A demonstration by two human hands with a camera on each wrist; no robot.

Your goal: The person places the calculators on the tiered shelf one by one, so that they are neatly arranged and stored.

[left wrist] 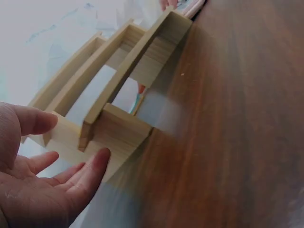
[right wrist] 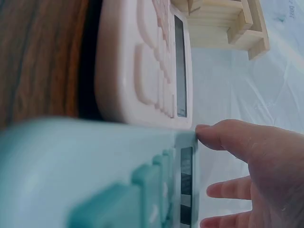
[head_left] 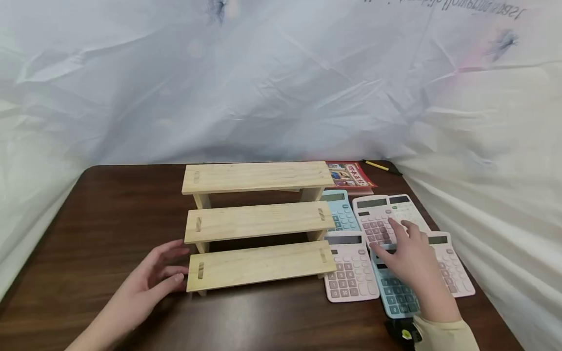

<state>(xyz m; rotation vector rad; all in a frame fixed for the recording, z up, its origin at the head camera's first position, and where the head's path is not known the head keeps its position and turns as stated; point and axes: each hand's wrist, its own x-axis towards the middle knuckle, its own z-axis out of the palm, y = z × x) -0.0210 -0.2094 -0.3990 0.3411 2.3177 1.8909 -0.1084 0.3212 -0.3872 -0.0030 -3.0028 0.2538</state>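
Note:
A three-step wooden rack stands on the table. My left hand is beside its left end, fingers apart and loosely bent, holding nothing. In the left wrist view, the thumb and fingers spread near the rack's end panel. Over the calculators to the right hovers my right hand, fingers spread. Its thumb tip is right at the top edge of a blue calculator, which the hand partly covers in the head view. Nearby lie pink calculators, another blue one and a white one.
Behind the rack's right end lies a red booklet, partly hidden. A yellow and black pen is by the table's back right corner. White sheeting hangs around the dark wooden table. A black band sits at the right wrist.

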